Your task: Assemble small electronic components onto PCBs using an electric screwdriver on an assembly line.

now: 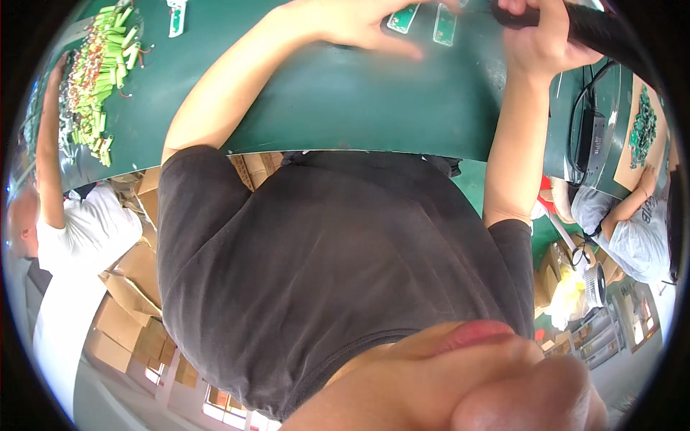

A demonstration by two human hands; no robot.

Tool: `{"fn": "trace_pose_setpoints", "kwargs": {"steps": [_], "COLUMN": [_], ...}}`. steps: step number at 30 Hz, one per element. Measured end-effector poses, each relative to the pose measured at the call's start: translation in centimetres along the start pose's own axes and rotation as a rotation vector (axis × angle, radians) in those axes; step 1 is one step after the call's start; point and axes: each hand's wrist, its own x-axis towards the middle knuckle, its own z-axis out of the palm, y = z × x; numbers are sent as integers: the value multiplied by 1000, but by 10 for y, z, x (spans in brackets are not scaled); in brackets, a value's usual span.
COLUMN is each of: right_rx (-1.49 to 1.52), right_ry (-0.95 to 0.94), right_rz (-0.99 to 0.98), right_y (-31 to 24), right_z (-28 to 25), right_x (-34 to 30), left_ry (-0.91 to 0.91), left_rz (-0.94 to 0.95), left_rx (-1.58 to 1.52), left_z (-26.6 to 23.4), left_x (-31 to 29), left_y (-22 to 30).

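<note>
My right hand point(540, 37) is closed around a thick black rod-shaped tool point(600, 32), held over the far right of the green table point(345, 100). The tool's working end does not show clearly. To the left, my left hand point(359, 23) is stretched over the table with the thumb spread away from the fingers. Those fingers are slightly blurred and run up to the top edge. Beside them lie a small green circuit board in a pale casing point(404, 19) and another cased circuit board point(445, 29).
A heap of green cylindrical cells with wires point(108, 79) lies at the left, near one more cased board point(177, 18). At the right are a black power adapter point(591, 136) with cable and cardboard point(632, 161) bearing a circuit-board pile. Co-workers sit on both sides.
</note>
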Motion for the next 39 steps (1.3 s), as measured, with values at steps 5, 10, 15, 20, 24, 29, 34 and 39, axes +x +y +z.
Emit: {"fn": "trace_pose_setpoints", "kwargs": {"steps": [5, 10, 15, 20, 24, 29, 34, 39], "right_rx": [41, -2, -51, -77, -26, 53, 7, 87], "right_ry": [29, 100, 81, 143, 166, 157, 226, 125], "right_rz": [-34, 50, 4, -23, 4, 23, 27, -7], "right_y": [-7, -11, -14, -16, -17, -6, -4, -7], "right_z": [-1, -24, -33, -19, -20, -7, -4, 3], "right_x": [5, 10, 17, 13, 8, 2, -3, -5], "left_ry": [6, 40, 220, 178, 16, -89, 53, -349], "left_rz": [-25, -62, -208, -489, -414, -418, -270, -266], "left_rx": [1, 320, 372, 562, 586, 543, 448, 207], "left_z": [-6, 23, -47, -143, -151, -161, -129, -83], "left_x": [2, 16, 22, 11, 39, 52, 72, 24], "left_y": [0, 2, -19, -158, -216, -249, -191, -37]}}
